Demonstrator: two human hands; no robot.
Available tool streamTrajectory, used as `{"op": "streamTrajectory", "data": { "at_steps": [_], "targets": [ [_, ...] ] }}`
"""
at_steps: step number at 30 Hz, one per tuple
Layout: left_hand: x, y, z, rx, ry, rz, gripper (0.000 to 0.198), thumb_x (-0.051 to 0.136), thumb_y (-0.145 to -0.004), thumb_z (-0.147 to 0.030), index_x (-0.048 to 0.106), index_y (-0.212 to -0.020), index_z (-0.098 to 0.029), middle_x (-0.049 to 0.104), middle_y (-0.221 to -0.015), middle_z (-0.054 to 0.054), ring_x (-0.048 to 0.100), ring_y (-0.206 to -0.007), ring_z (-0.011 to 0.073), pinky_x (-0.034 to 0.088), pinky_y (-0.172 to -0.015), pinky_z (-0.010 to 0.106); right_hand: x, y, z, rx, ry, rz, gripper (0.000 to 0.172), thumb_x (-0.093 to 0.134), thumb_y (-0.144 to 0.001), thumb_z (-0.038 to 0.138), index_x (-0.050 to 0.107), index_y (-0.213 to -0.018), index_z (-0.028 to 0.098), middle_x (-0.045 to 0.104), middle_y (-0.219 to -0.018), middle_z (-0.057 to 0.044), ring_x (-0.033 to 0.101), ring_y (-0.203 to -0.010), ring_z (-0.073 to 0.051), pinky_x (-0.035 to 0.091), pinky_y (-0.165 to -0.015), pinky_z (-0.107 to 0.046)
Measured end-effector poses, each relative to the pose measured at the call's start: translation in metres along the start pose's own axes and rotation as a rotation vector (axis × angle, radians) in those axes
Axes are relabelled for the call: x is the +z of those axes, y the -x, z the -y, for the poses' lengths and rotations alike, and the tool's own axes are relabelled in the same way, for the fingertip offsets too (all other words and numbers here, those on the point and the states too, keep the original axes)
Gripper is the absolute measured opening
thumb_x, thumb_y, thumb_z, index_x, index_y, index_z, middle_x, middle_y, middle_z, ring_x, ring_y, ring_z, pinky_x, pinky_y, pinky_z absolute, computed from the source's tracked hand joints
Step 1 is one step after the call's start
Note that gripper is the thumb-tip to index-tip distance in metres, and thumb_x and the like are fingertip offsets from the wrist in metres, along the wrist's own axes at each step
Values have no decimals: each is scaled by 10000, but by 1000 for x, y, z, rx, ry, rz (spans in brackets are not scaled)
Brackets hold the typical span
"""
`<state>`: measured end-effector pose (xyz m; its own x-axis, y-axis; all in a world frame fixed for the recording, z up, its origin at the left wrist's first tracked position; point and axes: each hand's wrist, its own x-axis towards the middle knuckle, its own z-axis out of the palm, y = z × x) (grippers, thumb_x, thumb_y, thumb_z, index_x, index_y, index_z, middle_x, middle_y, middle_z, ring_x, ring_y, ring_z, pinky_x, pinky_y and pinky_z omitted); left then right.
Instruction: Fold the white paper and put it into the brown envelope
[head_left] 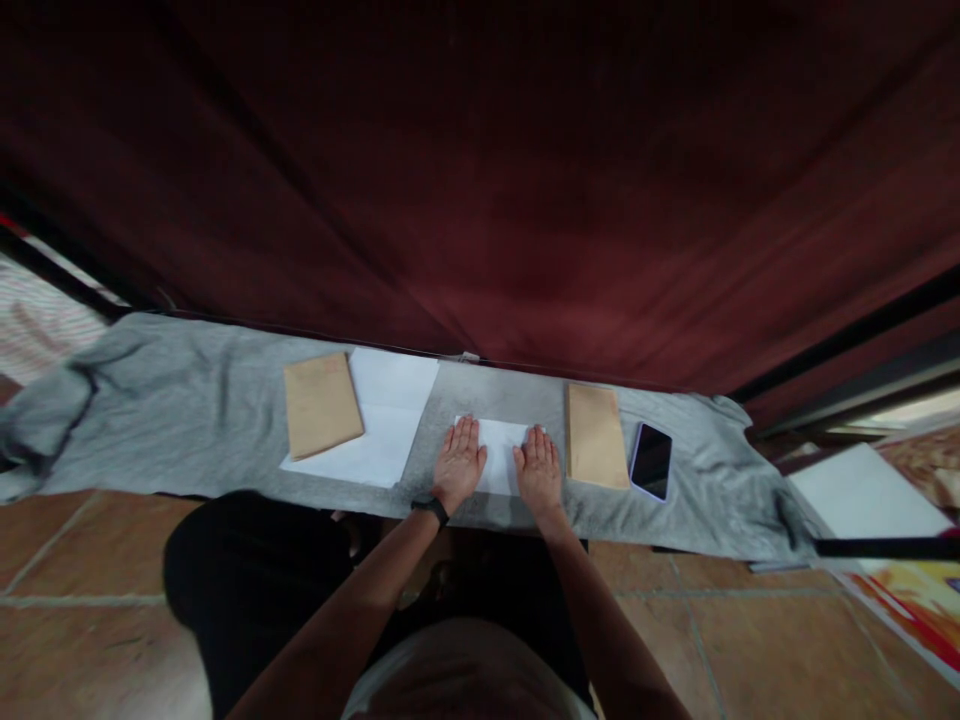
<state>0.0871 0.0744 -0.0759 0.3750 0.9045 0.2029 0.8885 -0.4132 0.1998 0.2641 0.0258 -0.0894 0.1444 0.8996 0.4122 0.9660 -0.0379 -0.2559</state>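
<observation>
Both palms lie flat on a small white sheet of paper [499, 458] in the middle of the cloth-covered surface. My left hand [459, 462], with a dark band at the wrist, covers the sheet's left end, fingers stretched away from me. Over the right end rests my right hand [538, 468], its fingers also straight. Left of them a larger white sheet [394, 415] with a crease lies partly under a brown envelope or packet [322, 405]. Just right of my right hand is a stack of brown envelopes or packets [596, 435].
A grey cloth [195, 400] covers the long narrow surface. A phone with a dark screen [652, 461] lies right of the brown stack. Dark red fabric [480, 200] hangs along the far edge. Beyond the right end is a white board-like item [870, 495]. The floor [735, 630] is tiled.
</observation>
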Motion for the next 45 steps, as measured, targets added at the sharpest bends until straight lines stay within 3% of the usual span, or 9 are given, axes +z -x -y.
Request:
{"op": "streamTrajectory", "data": {
  "at_steps": [13, 15, 20, 22, 34, 39, 45],
  "targets": [
    [-11, 10, 2, -147, -3, -73, 642, 330, -975, -281, 254, -1540, 12, 301, -1598, 214, 195, -1519, 304, 169, -1238, 529, -15, 9, -8, 46, -9, -10, 604, 261, -1061, 425, 405, -1495, 31, 473, -1486, -253, 437, -1390, -336, 379, -1107, -538],
    [-14, 12, -4, -97, 13, -73, 639, 323, -981, -274, 229, -1552, -4, 274, -1613, 200, 177, -1525, 294, 165, -1244, 521, -20, 10, -3, 35, -39, 9, 596, 256, -1063, 412, 389, -1503, 33, 450, -1505, -249, 407, -1415, -327, 363, -1122, -543],
    [-12, 29, -26, 249, 97, 11, 616, 326, -975, -211, 229, -1565, -63, 310, -1612, 155, 217, -1519, 227, 204, -1248, 460, -34, 21, 27, -90, -133, 162, 558, 233, -1069, 374, 361, -1524, 78, 372, -1579, -167, 289, -1489, -256, 299, -1188, -486],
    [-9, 38, -32, 315, 96, 53, 613, 326, -971, -192, 235, -1565, -68, 329, -1603, 160, 235, -1514, 218, 206, -1245, 454, -37, 28, 38, -145, -162, 224, 555, 235, -1070, 381, 322, -1549, 116, 357, -1594, -128, 282, -1493, -223, 288, -1202, -452],
    [-15, 54, -34, 305, 68, 170, 619, 322, -962, -190, 234, -1565, -85, 274, -1629, 148, 211, -1520, 232, 178, -1246, 452, -38, 49, 38, -152, -86, 233, 579, 258, -1070, 410, 294, -1561, 106, 368, -1581, -148, 329, -1474, -236, 262, -1206, -445],
    [-19, 58, -30, 304, 94, 142, 619, 356, -965, -250, 274, -1542, -42, 251, -1632, 174, 192, -1525, 245, 148, -1255, 438, -36, 58, 28, -178, -55, 201, 569, 272, -1068, 409, 330, -1549, 110, 381, -1573, -152, 348, -1465, -247, 262, -1205, -456],
    [-24, 61, -29, 291, 78, 138, 603, 363, -1000, -334, 301, -1526, -46, 275, -1622, 180, 170, -1529, 248, 152, -1256, 443, -37, 66, 16, -216, -4, 146, 613, 331, -1061, 420, 262, -1566, 79, 366, -1574, -190, 333, -1471, -271, 288, -1190, -473]
  ]
}}
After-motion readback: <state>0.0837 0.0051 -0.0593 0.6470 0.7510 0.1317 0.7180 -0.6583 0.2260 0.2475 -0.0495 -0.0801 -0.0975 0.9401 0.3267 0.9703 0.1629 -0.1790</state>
